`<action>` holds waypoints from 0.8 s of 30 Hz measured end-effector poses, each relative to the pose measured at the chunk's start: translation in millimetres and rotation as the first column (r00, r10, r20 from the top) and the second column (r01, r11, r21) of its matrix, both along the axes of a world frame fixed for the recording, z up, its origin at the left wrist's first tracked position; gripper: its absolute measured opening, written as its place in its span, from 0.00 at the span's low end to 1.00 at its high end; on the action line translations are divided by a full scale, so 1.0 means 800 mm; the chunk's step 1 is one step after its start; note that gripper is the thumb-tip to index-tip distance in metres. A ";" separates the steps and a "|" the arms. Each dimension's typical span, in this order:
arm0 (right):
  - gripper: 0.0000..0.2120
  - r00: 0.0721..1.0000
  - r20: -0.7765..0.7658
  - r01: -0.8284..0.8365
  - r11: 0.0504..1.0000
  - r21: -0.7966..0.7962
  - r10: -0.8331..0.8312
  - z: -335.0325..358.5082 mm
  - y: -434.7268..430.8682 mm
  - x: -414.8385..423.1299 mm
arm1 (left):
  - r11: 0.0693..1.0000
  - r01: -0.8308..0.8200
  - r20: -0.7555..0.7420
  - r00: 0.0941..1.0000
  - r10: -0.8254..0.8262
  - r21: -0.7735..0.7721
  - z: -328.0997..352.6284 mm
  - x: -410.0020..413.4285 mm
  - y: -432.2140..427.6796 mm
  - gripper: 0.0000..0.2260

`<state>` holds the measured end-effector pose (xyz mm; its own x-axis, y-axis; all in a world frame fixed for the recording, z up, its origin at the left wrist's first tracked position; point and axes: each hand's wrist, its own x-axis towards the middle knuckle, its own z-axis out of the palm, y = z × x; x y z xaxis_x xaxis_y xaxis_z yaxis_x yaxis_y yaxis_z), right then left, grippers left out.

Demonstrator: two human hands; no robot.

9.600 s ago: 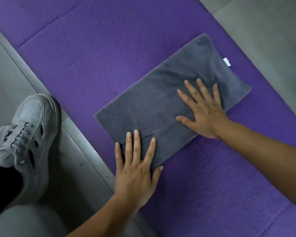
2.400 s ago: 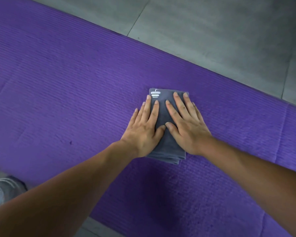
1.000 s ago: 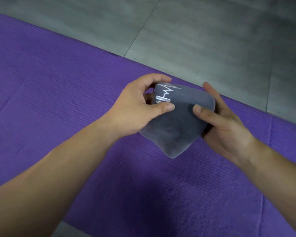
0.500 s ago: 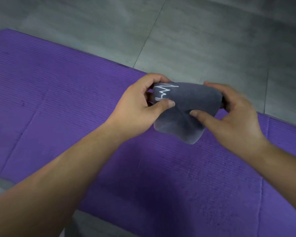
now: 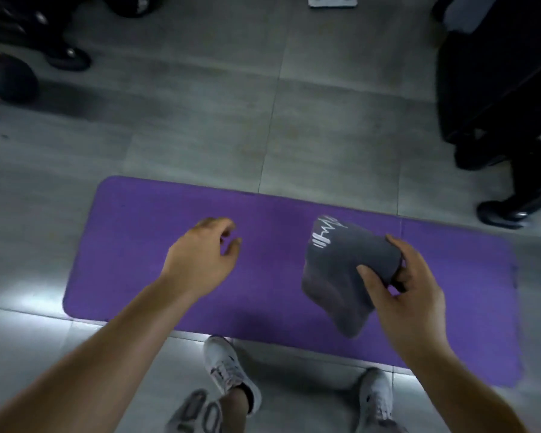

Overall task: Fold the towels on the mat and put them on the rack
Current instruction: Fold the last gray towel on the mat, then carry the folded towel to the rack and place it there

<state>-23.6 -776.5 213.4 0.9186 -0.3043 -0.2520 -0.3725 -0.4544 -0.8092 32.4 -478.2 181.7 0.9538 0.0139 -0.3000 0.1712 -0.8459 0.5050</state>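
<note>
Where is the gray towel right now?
In the head view, the folded towel is in the right hand, above the right side of the purple mat.

Bare forearms, pale grey lace-up trainers on both feet, grey printed fabric over the left leg.

A plain indoor room: grey floor tiles, a purple mat, black wheeled gear around.

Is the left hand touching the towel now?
Apart. The head view shows bare purple mat between the left hand and the towel, which the right hand alone grips.
</note>
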 end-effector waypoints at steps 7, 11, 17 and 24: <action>0.16 0.984 -0.023 0.177 0.984 -0.006 -0.177 0.194 -0.014 -0.032 | 0.986 0.134 -0.015 0.991 -0.134 0.103 0.204 -0.005 -0.003 0.09; 0.17 0.972 0.001 0.233 0.972 0.034 -0.233 0.252 -0.033 -0.040 | 0.951 0.224 -0.004 0.973 -0.229 0.215 0.273 0.017 -0.033 0.15; 0.20 0.977 0.017 0.209 0.975 0.073 -0.211 0.304 -0.078 -0.041 | 0.930 0.257 0.025 0.962 -0.273 0.264 0.336 0.044 -0.095 0.17; 0.23 0.975 0.038 0.217 0.974 0.070 -0.220 0.341 -0.135 -0.023 | 0.875 0.311 -0.012 0.944 -0.330 0.372 0.371 0.090 -0.164 0.20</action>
<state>-41.8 -884.9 486.4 0.8424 -0.4837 -0.2374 -0.4193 -0.3117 -0.8526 104.3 -609.0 478.8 0.9383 -0.1959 -0.2850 -0.1577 -0.9758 0.1516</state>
